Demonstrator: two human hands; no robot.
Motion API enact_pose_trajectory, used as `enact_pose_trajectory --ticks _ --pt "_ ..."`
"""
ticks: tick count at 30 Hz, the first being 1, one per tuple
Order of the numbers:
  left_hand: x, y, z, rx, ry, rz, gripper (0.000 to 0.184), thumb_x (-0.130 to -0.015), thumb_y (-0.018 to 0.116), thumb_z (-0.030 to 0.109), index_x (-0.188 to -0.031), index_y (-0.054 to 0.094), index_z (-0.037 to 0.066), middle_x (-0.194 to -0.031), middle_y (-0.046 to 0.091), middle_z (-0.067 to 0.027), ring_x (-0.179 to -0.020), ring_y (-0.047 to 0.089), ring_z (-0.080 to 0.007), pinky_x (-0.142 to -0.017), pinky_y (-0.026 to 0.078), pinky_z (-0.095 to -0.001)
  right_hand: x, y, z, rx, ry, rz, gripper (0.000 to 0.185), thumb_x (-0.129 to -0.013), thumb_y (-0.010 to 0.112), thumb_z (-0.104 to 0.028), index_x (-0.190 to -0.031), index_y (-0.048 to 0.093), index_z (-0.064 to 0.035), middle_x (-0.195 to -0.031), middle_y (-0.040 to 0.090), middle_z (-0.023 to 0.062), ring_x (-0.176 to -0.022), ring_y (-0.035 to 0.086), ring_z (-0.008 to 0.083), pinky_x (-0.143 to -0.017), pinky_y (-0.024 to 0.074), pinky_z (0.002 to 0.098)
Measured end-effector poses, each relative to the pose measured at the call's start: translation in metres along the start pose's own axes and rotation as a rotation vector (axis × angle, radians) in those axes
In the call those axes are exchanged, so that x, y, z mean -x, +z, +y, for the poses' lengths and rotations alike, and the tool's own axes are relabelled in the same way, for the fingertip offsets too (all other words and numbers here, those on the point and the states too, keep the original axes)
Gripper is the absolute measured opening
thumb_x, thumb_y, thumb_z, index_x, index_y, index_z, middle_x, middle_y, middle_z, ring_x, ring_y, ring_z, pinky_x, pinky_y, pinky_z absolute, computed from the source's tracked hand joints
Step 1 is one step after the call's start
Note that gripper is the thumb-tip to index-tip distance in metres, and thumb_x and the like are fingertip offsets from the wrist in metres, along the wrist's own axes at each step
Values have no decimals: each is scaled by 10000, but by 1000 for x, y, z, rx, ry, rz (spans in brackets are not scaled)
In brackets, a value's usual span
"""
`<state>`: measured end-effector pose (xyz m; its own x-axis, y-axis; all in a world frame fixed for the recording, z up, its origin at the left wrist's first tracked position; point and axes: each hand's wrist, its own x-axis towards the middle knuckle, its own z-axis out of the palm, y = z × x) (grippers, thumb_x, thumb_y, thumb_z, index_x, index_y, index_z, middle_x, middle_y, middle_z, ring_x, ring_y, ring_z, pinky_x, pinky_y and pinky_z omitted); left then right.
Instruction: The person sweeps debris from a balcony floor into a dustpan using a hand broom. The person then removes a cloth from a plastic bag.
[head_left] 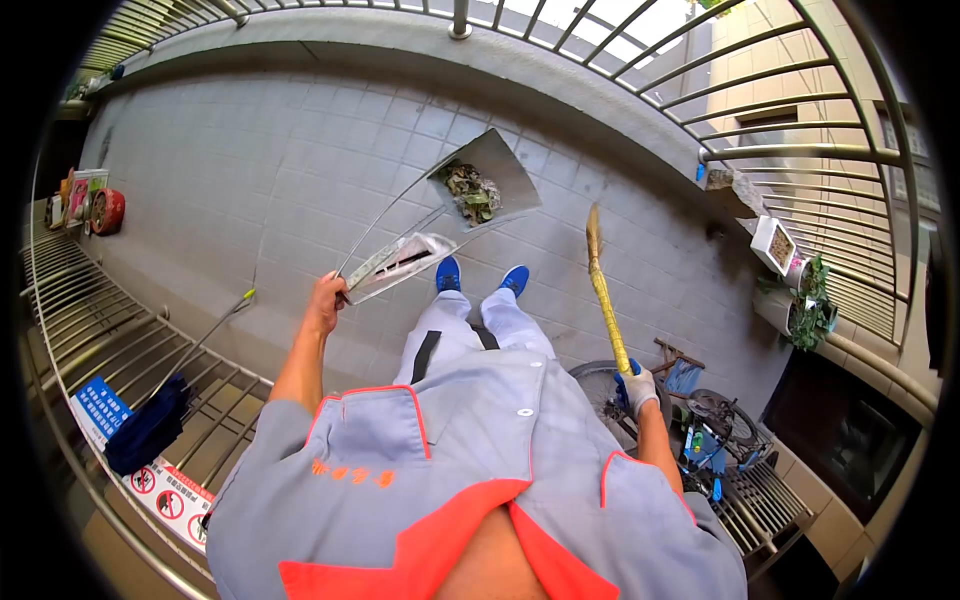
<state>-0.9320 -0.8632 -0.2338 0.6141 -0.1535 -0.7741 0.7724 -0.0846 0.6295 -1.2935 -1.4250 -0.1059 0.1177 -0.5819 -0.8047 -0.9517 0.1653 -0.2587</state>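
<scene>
My bare left hand [326, 303] is closed around the end of the long thin handle of a metal dustpan [508, 172]. The pan lies on the tiles beyond my feet, with a heap of dry leaves [470, 194] in it. Beside the handle, close to my left hand, is a pale, translucent piece with a dark slot [400, 264]; I cannot tell exactly what it is. My right hand [637, 388], in a white and blue glove, grips the yellow-wrapped handle of a broom [606, 305]. The broom's worn tip points away from me, to the right of the dustpan and apart from it.
Metal railings [800, 152] curve along the far right and left. A bicycle [720, 418] stands at my right, near potted plants [810, 305]. On the left are a red pot [107, 211], a dark cloth [148, 425] on the railing and a thin pole [205, 335].
</scene>
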Motion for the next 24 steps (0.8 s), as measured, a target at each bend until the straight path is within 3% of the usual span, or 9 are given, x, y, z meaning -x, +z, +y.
enact_pose_trajectory --ticks 6,11,15,18,24 --pt "-14 56 18 74 36 -124 85 -765 567 139 -710 504 154 -589 421 46 -491 334 -74 -470 260 -254 24 -7 -7 -64 65 -46 444 -895 639 -113 -1324 542 -171 -610 530 12 -441 475 121 -384 380 304" --pt "-36 101 40 83 111 -225 104 -784 564 134 -698 507 148 -582 418 43 -483 339 -78 -454 252 -264 20 -9 7 -193 46 -94 678 -876 653 -93 -1496 410 -218 -601 525 20 -432 473 126 -371 380 304" --pt "-31 110 55 -24 113 -190 103 -778 570 139 -696 509 145 -584 417 40 -484 342 -82 -450 252 -269 37 -9 0 -174 50 -32 659 -879 656 -97 -1488 417 -185 -613 531 18 -434 474 121 -370 384 302" --pt "-47 132 51 17 106 -277 97 -764 579 148 -693 514 147 -592 428 39 -485 345 -87 -450 251 -274 34 -13 7 -239 31 -86 686 -873 664 -93 -1500 402 -184 -615 535 23 -436 479 125 -372 385 303" --pt "-47 171 71 -123 90 -185 112 -743 607 192 -681 524 151 -597 416 45 -516 346 -87 -474 242 -282 31 -13 21 -225 73 -65 638 -895 658 -121 -1483 418 -185 -623 545 23 -435 479 125 -372 389 310"
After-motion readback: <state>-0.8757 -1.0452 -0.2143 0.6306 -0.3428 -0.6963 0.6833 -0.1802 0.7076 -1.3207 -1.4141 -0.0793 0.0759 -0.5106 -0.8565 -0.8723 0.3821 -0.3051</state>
